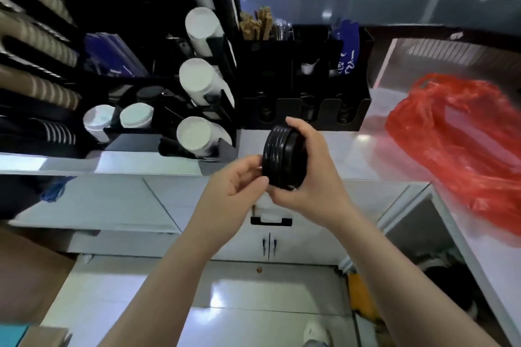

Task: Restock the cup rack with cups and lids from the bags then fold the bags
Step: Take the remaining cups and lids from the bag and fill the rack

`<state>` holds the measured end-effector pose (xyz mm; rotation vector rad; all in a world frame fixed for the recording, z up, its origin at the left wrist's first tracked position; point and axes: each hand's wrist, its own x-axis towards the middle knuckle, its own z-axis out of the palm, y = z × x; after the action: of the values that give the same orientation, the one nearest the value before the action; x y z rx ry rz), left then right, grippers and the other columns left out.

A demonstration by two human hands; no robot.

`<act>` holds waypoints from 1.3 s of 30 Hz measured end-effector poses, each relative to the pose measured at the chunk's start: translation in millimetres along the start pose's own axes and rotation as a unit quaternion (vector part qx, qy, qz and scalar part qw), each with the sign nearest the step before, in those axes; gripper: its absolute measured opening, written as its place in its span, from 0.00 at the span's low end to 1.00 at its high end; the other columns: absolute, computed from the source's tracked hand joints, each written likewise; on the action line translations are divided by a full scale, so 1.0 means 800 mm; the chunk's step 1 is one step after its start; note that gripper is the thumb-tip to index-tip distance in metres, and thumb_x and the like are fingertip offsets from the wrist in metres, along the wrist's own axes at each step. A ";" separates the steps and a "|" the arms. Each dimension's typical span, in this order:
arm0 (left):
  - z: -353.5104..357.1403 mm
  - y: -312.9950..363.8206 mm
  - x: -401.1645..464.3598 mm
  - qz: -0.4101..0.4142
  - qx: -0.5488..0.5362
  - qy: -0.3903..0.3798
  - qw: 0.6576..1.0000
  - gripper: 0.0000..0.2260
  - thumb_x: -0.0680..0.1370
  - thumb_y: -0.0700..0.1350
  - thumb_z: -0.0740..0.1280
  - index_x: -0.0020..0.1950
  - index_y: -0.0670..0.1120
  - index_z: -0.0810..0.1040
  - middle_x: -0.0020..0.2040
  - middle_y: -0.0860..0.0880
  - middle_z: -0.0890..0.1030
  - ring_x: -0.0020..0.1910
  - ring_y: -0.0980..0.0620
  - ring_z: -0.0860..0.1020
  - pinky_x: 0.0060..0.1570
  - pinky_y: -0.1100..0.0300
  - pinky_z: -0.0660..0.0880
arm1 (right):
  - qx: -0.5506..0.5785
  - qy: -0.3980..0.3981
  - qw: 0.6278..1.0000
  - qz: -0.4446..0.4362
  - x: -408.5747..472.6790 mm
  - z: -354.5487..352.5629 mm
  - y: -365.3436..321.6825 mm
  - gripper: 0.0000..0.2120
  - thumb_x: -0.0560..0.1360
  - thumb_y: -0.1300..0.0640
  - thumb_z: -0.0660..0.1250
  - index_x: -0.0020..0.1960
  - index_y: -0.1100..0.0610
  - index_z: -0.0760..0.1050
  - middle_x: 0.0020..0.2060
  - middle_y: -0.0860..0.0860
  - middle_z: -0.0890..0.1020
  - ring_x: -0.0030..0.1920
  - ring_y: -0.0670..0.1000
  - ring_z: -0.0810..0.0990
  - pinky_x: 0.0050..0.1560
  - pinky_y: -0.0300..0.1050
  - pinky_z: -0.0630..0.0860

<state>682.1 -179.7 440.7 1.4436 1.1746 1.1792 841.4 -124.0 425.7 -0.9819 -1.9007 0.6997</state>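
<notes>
A person stood at a steel counter (352,158) and held a short stack of black lids (283,156) on edge in front of the chest, just over the counter's near rim. The right hand (313,175) was curled round the stack, thumb over its top edge and fingers wrapped beneath, so the lids sat clamped in that grip. The left hand (238,180) met the stack from the other side, its thumb and bent fingertips pinching the nearest lid at the left face. Directly beyond the hands stood a black lid holder (306,87) with three slotted bays along its front, each showing dark lids low inside; wooden stirrers (255,24) and a blue packet (348,42) rose from its upper pockets. To its left stood the cup rack (210,84), a slanted black frame holding four white cup stacks (197,79) one above the other, with two more white cup stacks (118,120) lying lower and further left. Brown ribbed cup stacks (36,65) filled the far left, blurred. On the counter to the right, well apart from the hands, lay a crumpled red plastic bag (456,138). Below the counter edge were white cabinet doors (269,242) and a pale tiled floor (225,296)
</notes>
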 end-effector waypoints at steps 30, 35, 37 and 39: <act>-0.416 -0.089 0.077 0.004 -0.098 0.227 0.969 0.17 0.79 0.33 0.62 0.59 0.54 0.74 0.50 0.51 0.84 0.55 0.55 0.80 0.56 0.60 0.76 | -0.060 0.025 0.998 -0.010 0.219 0.340 -0.117 0.46 0.63 0.54 0.78 0.74 0.51 0.58 0.66 0.44 0.62 0.63 0.27 0.57 0.61 0.19 0.54; -0.458 -0.130 0.122 -0.023 0.000 0.174 0.984 0.22 0.79 0.36 0.63 0.67 0.58 0.66 0.66 0.53 0.73 0.63 0.61 0.74 0.64 0.55 0.71 | -0.112 0.092 0.984 0.103 0.220 0.376 -0.083 0.46 0.64 0.53 0.77 0.74 0.47 0.55 0.66 0.38 0.58 0.64 0.34 0.59 0.63 0.25 0.55; -0.467 -0.146 0.140 -0.028 0.079 0.139 0.987 0.26 0.78 0.39 0.63 0.72 0.58 0.62 0.69 0.58 0.68 0.68 0.58 0.69 0.65 0.58 0.68 | -0.134 0.107 0.974 0.146 0.220 0.384 -0.069 0.46 0.65 0.53 0.77 0.75 0.48 0.54 0.68 0.40 0.57 0.65 0.37 0.59 0.65 0.34 0.58; -0.468 -0.158 0.159 -0.013 0.176 0.104 0.979 0.29 0.78 0.43 0.65 0.75 0.56 0.59 0.71 0.59 0.65 0.71 0.62 0.63 0.65 0.62 0.64 | -0.154 0.117 0.966 0.171 0.223 0.389 -0.056 0.46 0.65 0.53 0.77 0.75 0.48 0.54 0.69 0.42 0.57 0.67 0.42 0.60 0.65 0.38 0.60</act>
<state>308.1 -8.4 383.3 1.5841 1.6072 1.1663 495.4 -25.5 391.3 -1.5450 -1.6779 0.4590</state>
